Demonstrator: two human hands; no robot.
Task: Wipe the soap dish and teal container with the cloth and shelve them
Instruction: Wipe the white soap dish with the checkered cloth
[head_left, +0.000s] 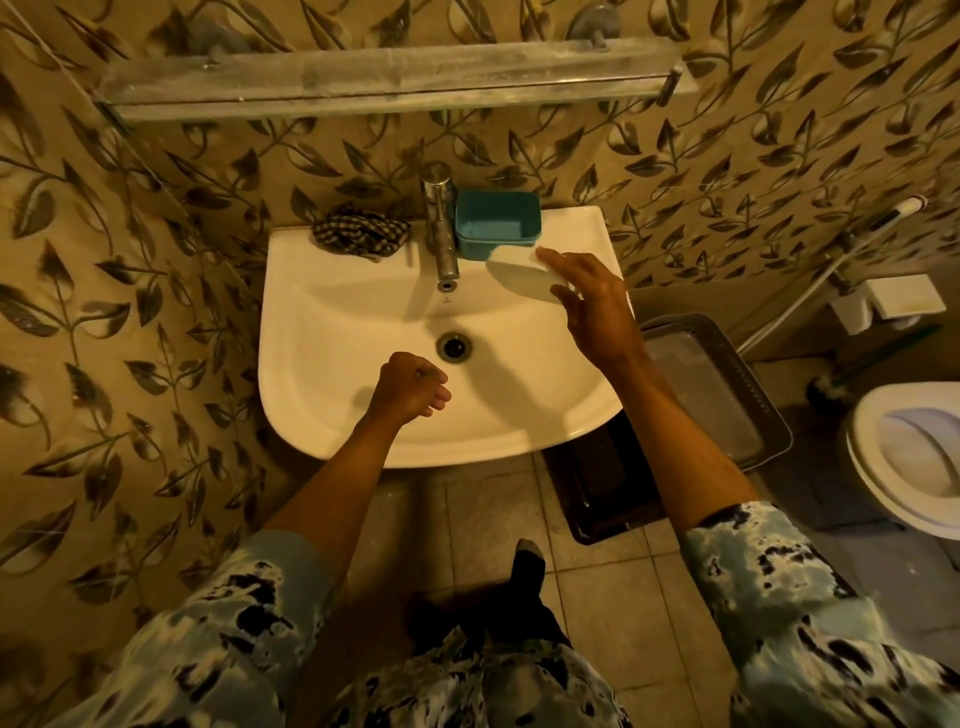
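Note:
A white oval soap dish (519, 275) is tilted above the right side of the white basin (332, 332), and my right hand (587, 306) grips its right end. Just behind it, on the basin's back ledge right of the tap (440, 228), stands the teal container (497, 223), open and apparently holding nothing. A checked dark cloth (359, 233) lies crumpled on the ledge left of the tap. My left hand (413, 387) hovers over the basin's front near the drain, fingers curled shut with nothing in them. A glass shelf (395, 78) runs along the wall above.
A grey tray (722, 384) and a dark mat lie on the tiled floor right of the basin. A toilet (914, 452) stands at the far right, with a hose and a white holder (883, 304) on the wall.

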